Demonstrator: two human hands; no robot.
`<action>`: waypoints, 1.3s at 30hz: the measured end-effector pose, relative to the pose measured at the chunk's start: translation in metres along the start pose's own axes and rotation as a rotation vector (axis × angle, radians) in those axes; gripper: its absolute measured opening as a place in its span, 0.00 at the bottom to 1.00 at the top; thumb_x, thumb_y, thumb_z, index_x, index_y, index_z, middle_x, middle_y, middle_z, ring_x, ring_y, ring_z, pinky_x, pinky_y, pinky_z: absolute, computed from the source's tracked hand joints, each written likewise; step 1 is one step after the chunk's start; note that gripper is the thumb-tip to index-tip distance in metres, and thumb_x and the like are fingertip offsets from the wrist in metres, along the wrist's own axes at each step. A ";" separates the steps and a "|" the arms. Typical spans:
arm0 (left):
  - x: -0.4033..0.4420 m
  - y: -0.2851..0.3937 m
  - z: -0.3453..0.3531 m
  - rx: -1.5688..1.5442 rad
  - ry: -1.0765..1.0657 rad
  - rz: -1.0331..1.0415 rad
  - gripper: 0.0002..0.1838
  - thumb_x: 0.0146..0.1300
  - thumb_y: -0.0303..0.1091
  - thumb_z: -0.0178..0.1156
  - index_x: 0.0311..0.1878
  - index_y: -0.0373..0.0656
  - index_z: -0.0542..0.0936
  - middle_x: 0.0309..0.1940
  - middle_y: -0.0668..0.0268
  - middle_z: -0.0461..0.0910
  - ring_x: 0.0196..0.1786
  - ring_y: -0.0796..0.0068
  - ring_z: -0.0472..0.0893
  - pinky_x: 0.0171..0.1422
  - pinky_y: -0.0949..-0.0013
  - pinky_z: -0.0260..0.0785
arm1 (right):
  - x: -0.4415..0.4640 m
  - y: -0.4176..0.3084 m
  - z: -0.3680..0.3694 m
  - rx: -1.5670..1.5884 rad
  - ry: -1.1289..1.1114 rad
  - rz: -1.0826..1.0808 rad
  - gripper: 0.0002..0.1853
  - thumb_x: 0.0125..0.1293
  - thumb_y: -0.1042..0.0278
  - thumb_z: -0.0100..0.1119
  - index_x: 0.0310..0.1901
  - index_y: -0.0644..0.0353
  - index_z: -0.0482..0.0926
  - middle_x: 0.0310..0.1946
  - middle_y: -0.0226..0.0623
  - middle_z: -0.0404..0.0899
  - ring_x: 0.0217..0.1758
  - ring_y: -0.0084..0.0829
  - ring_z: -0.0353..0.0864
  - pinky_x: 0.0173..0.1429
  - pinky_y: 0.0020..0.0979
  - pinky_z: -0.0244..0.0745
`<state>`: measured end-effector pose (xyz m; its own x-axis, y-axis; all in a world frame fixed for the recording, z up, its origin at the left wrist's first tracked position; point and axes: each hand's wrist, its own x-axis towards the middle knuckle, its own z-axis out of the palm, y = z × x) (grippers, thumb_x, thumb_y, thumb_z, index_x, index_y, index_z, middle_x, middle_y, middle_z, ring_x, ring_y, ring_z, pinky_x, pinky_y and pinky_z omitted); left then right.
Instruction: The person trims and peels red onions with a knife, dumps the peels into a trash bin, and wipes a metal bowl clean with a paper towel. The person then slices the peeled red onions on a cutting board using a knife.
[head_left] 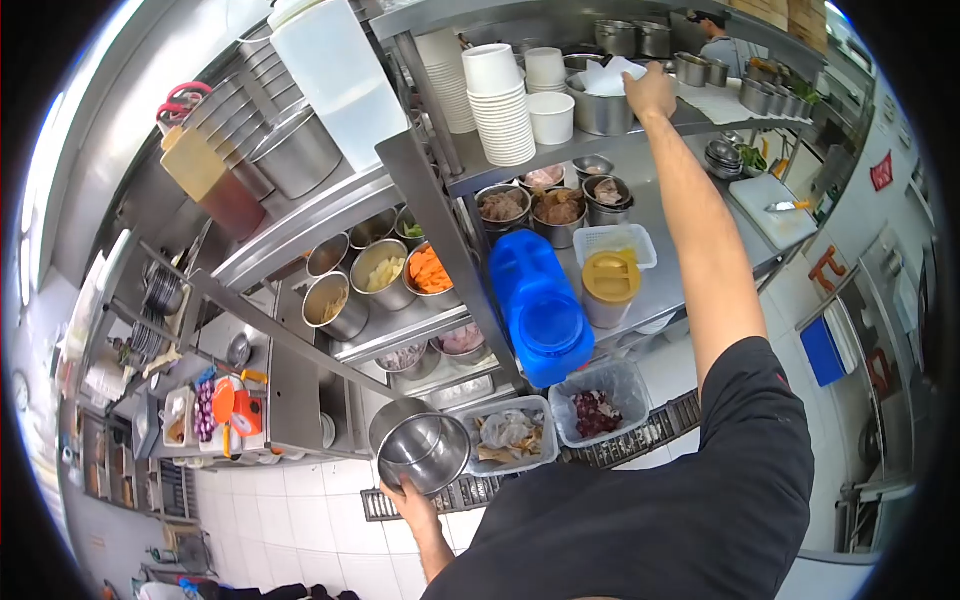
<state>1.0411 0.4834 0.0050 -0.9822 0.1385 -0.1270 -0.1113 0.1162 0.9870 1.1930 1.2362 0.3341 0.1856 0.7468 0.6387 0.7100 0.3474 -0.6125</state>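
Note:
My left hand [413,503] grips the rim of a steel pot [424,452], low over the floor; the pot's inside looks empty. High on the upper shelf, my right hand [652,92] has its fingers bent down at the right side of a steel pot [601,112] with white paper [611,75] in its mouth. Whether the fingers hold the paper or the pot rim is too small to tell. Stacked white paper cups [499,115] stand left of that pot, with a single white tub [551,119] between them.
Below the shelf stand a blue jug [543,310], a yellow-lidded container [610,288] and pots of meat [559,208]. Pots of cut carrots [430,269] and other food sit further left. Two plastic bins [600,404] are low in front. At the back right is a person [718,48].

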 end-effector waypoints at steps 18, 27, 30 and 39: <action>-0.023 0.021 0.008 -0.084 0.030 -0.082 0.32 0.81 0.42 0.54 0.82 0.48 0.57 0.76 0.50 0.63 0.71 0.47 0.74 0.53 0.49 0.87 | 0.048 0.006 0.080 0.157 -0.326 -0.432 0.31 0.59 0.50 0.73 0.57 0.64 0.81 0.48 0.51 0.89 0.53 0.50 0.89 0.58 0.43 0.82; -0.026 0.029 0.007 -0.028 0.055 -0.019 0.30 0.81 0.41 0.56 0.80 0.46 0.62 0.74 0.51 0.69 0.69 0.51 0.76 0.60 0.53 0.81 | 0.086 -0.008 0.134 -0.356 -0.646 -0.340 0.23 0.63 0.63 0.64 0.58 0.65 0.88 0.64 0.56 0.83 0.68 0.52 0.84 0.70 0.49 0.80; -0.019 0.023 0.001 0.142 0.137 0.154 0.22 0.80 0.35 0.56 0.71 0.37 0.69 0.64 0.52 0.76 0.63 0.57 0.78 0.65 0.60 0.73 | 0.076 -0.022 0.111 -0.322 -0.561 -0.362 0.22 0.64 0.69 0.58 0.58 0.62 0.87 0.61 0.56 0.85 0.66 0.54 0.84 0.69 0.49 0.79; 0.004 0.039 0.017 0.266 0.176 0.187 0.07 0.59 0.17 0.58 0.37 0.36 0.72 0.34 0.65 0.72 0.38 0.75 0.70 0.47 0.66 0.67 | 0.043 -0.039 0.009 0.596 -0.209 -0.211 0.22 0.71 0.53 0.68 0.54 0.66 0.85 0.47 0.44 0.90 0.48 0.40 0.90 0.54 0.42 0.83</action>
<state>1.0355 0.5047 0.0411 -0.9954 0.0125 0.0948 0.0930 0.3593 0.9286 1.1675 1.2598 0.3809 -0.0947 0.7022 0.7056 0.2087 0.7071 -0.6756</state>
